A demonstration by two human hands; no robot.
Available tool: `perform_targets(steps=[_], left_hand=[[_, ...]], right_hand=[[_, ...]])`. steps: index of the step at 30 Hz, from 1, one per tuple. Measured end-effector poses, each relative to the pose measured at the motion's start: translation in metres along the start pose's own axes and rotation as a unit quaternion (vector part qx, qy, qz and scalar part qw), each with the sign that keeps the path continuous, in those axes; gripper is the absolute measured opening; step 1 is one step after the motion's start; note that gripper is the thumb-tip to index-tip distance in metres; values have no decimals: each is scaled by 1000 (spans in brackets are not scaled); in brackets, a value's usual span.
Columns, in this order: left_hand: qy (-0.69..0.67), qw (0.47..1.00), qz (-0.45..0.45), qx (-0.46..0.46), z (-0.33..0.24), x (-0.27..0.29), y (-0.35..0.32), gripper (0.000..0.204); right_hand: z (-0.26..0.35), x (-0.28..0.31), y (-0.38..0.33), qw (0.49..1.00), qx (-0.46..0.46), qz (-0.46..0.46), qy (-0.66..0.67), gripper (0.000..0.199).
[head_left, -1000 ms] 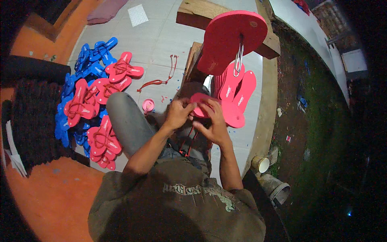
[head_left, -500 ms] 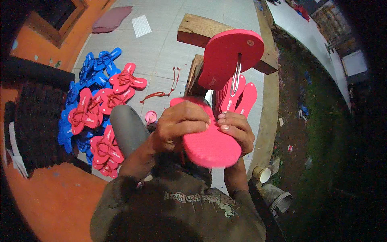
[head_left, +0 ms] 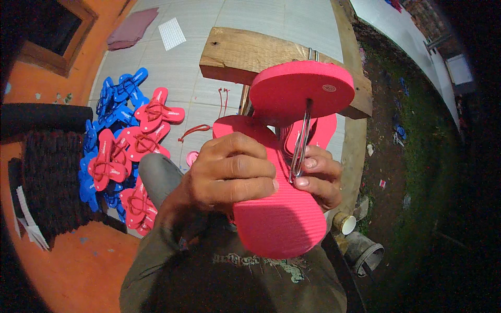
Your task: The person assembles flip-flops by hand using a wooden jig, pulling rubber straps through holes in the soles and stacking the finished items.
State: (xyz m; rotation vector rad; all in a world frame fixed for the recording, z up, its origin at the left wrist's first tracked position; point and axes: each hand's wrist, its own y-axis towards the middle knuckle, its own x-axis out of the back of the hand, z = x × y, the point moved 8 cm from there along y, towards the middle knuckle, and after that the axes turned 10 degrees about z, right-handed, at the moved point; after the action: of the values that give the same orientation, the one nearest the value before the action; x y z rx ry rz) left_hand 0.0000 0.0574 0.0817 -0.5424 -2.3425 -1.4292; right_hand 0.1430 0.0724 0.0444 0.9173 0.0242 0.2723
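Note:
My left hand (head_left: 235, 169) is closed round the left side of a pink flip-flop sole (head_left: 279, 224), thumb tucked out of sight. On its right edge, my right hand (head_left: 321, 175) grips the same sole with curled fingers. A second pink sole (head_left: 300, 88) sits above it, tilted at the wooden stand. Through this upper sole runs a long looped metal pin (head_left: 301, 143). The pin's lower end meets the held sole between my hands, right by my right fingertips; whether it enters a hole there is hidden.
A thick wooden beam (head_left: 235, 55) lies across behind the soles. More pink soles (head_left: 321, 133) stand beyond my right hand. To the left are piled pink flip-flops (head_left: 107, 161) and blue flip-flops (head_left: 122, 88). A red strap (head_left: 193, 131) lies on the tiles. Pots (head_left: 365, 255) stand at lower right.
The held sole and both hands now sit up against the pin's tip, which was apart from them before. The upper sole has tipped flatter, and the view has shifted slightly.

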Motion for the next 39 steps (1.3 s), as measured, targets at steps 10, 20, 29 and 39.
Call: perform_targets(steps=[10, 20, 29, 39], left_hand=[[316, 889, -222, 246, 25, 17, 26, 53], [-79, 878, -206, 425, 103, -47, -154, 21], [-341, 770, -243, 481, 94, -102, -194, 24], [-243, 805, -189, 507, 59, -96, -193, 16]], right_hand=[[-38, 21, 32, 952, -232, -128, -154, 15], [-104, -59, -120, 916, -398, -30, -42, 31], [-74, -59, -151, 898, -389, 59, -199, 24], [-22, -38, -145, 816, -507, 265, -88, 28]])
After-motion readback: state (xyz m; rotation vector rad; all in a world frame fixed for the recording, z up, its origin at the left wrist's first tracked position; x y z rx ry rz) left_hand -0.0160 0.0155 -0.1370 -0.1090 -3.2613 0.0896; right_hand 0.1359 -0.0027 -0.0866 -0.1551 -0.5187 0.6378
